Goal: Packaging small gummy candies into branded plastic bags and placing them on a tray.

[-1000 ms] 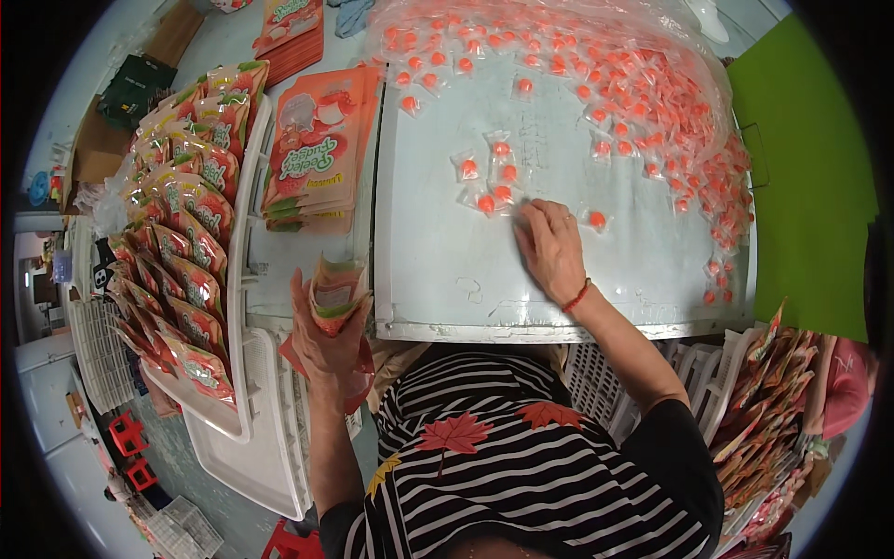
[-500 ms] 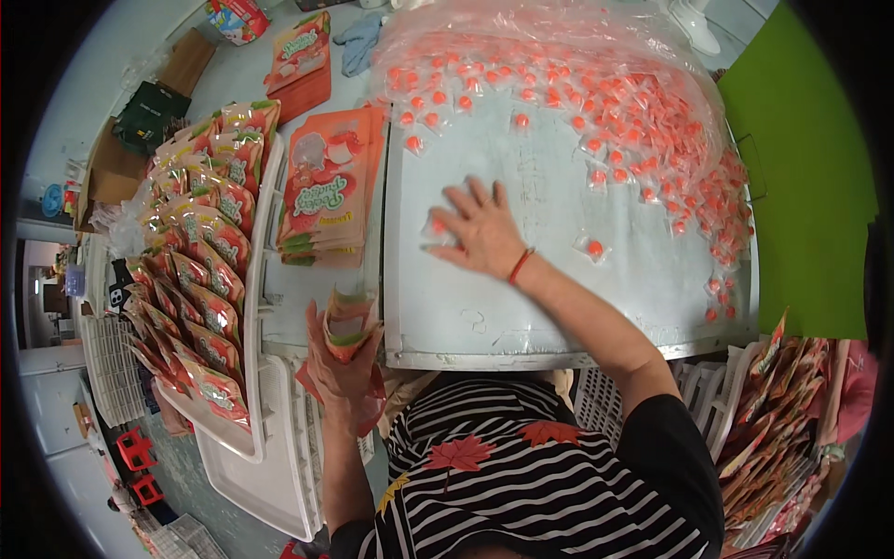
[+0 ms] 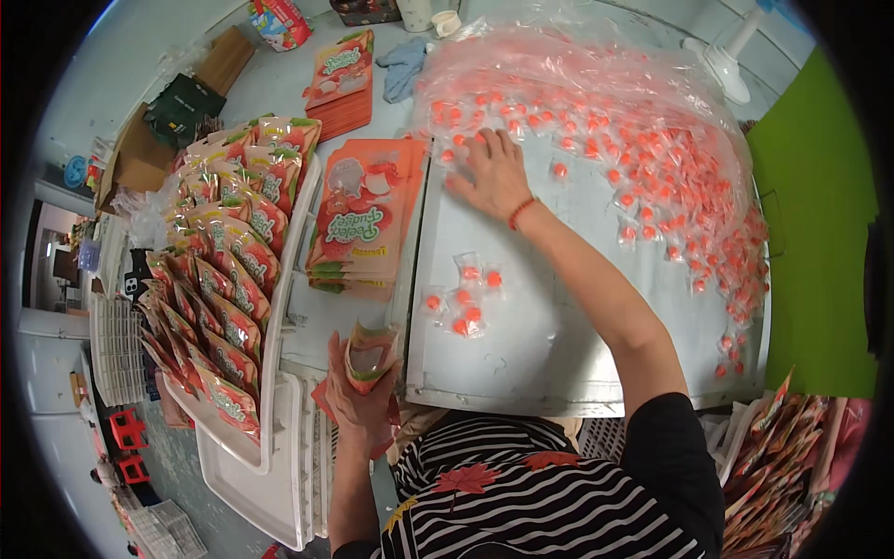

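While the left hand (image 3: 356, 402) has its fingers curled around an open-mouthed pouch (image 3: 371, 365) just beside the near edge of the tabletop (image 3: 549, 363), a small cluster of wrapped candies (image 3: 464, 298) lies farther in on that pale surface. Beyond it the right hand (image 3: 495, 179) is stretched out, fingers spread apart by a few loose candies (image 3: 448, 156), contact impossible to tell, near the large candy heap (image 3: 672, 182) partly under clear plastic sheeting (image 3: 577, 61).

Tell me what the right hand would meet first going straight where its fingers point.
The right hand would likely meet the wrapped orange-red candies just ahead; whether it touches one now is hard to tell.
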`<state>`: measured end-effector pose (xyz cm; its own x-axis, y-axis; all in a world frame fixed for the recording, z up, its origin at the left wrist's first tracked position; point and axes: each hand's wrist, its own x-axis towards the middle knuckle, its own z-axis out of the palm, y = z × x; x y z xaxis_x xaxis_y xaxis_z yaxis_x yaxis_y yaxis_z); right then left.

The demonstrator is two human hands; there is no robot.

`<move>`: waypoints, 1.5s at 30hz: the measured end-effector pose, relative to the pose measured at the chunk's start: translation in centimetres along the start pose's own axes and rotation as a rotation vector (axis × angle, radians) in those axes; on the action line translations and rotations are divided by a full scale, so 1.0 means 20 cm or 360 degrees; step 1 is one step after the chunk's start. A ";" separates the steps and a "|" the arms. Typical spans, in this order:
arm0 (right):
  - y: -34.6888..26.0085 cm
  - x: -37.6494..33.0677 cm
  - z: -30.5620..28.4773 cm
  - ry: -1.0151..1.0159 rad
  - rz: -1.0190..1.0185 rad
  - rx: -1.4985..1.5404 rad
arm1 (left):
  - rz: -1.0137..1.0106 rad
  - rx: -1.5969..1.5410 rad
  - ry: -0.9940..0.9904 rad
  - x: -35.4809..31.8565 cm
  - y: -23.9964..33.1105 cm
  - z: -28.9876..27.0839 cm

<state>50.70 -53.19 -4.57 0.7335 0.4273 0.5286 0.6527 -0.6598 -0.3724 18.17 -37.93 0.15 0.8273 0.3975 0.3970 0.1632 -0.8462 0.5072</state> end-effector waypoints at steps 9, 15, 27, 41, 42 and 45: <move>-0.02 -0.04 0.16 -0.0308 -0.0037 -0.0345 | -0.0084 -0.0033 -0.0059 0.00 0.00 -0.01; 0.06 -0.30 -0.08 -0.0179 -0.0183 -0.0140 | -0.0034 -0.0023 -0.0100 0.00 -0.05 0.00; 0.54 -0.35 -0.37 0.0060 0.0597 0.0501 | -0.0093 -0.0059 -0.0022 -0.01 -0.03 -0.03; 0.15 -0.28 -0.15 -0.0149 -0.0273 0.0156 | -0.0029 -0.0038 -0.0025 0.03 0.00 0.01; 0.10 -0.31 -0.13 -0.0141 -0.0272 0.0148 | -0.0043 -0.0041 -0.0029 0.03 0.00 0.01; -0.09 -0.41 -0.08 -0.0155 -0.0155 0.0129 | -0.0068 -0.0030 -0.0047 0.02 0.01 0.01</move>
<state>43.26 -56.51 -6.97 0.6782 0.5473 0.4904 0.7320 -0.5618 -0.3853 18.72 -38.00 0.29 0.8353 0.4224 0.3518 0.1889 -0.8216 0.5379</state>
